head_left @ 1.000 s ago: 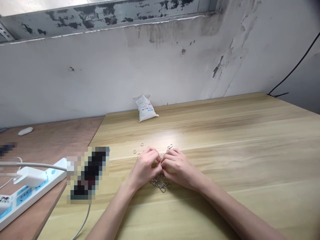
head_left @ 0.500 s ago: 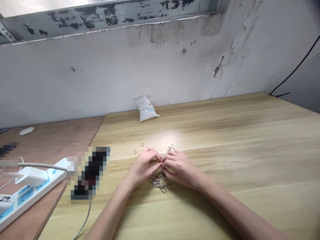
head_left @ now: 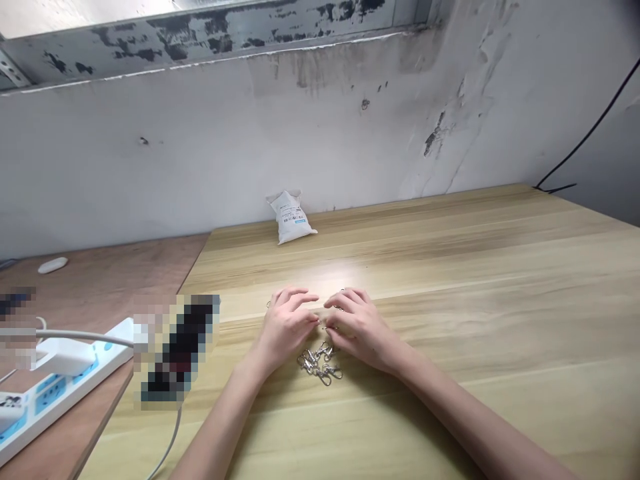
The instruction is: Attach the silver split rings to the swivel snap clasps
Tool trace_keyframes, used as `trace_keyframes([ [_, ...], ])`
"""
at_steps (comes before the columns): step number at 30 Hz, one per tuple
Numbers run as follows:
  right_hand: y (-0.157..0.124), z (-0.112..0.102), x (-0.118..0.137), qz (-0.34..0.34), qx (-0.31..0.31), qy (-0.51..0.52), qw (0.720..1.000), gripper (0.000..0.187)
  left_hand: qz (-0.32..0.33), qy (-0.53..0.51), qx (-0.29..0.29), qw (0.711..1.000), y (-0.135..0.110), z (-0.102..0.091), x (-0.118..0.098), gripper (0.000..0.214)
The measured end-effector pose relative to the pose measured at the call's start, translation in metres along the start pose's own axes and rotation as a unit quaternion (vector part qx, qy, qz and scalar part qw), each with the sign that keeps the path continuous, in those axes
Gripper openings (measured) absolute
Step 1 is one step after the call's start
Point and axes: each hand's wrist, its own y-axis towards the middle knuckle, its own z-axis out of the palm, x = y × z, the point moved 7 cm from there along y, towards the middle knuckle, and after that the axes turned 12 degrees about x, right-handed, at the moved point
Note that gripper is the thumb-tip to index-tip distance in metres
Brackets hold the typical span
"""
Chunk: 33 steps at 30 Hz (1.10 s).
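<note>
My left hand [head_left: 287, 327] hovers above the wooden table, its upper fingers stretched out and its thumb and a finger pinched together; a tiny glint shows at the tips. Facing it, my right hand [head_left: 363, 327] has bent fingers with the tips close together near another small glint. What either pinch holds is too small to make out. A narrow gap separates the hands. Just below them lies a small pile of silver swivel clasps [head_left: 320, 363]. One metal ring [head_left: 269, 304] peeks out beside my left hand, and more metal pieces are mostly hidden behind my right fingers.
A white labelled packet [head_left: 294, 219] stands by the wall at the table's back edge. On the left are a white power strip [head_left: 75, 387] with plugs, a pixelated dark object [head_left: 183, 350] with a cable, and a white oval item [head_left: 53, 265] on the brown table.
My hands, whose fingertips met half a second ago, have drawn slightly apart. My left hand's upper fingers have lifted and straightened, and more of the clasp pile shows.
</note>
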Motion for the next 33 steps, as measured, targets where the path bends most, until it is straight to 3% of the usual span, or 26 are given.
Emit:
trace_keyframes([
  [7, -0.003, 0.0, -0.01, 0.039, 0.002, -0.018, 0.999, 0.008, 0.019, 0.083, -0.026, 0.996, 0.0, -0.002, -0.013, 0.02],
  [33, -0.003, 0.0, -0.01, 0.036, 0.012, -0.012, 0.999, 0.009, 0.017, 0.054, -0.007, 0.998, 0.0, 0.004, -0.012, 0.019],
])
